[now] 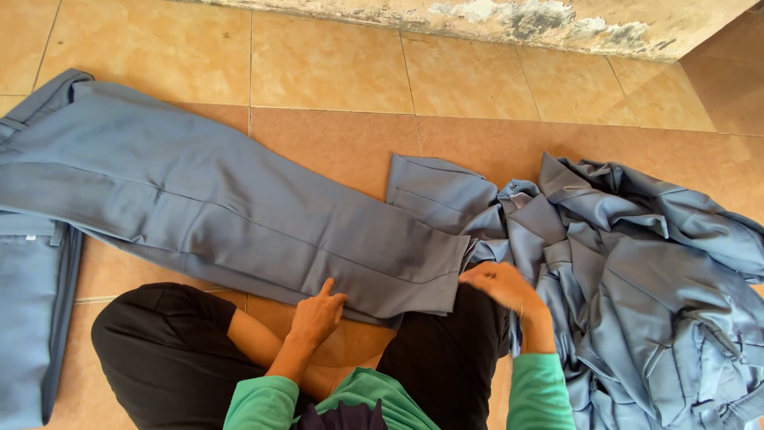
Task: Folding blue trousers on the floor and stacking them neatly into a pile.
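A pair of blue-grey trousers lies flat across the tiled floor, legs together, waist at the far left and hems near my knees. My left hand rests on the lower edge of the trouser legs, index finger stretched out on the cloth. At the hem end, my right hand has its fingers curled on the fabric's edge. Whether the right hand pinches the hem or only presses it is unclear. Green sleeves cover both my forearms.
A crumpled heap of the same blue-grey garments fills the floor at the right. Another folded blue piece lies at the left edge. My crossed legs in black trousers sit below. A stained wall base runs along the top.
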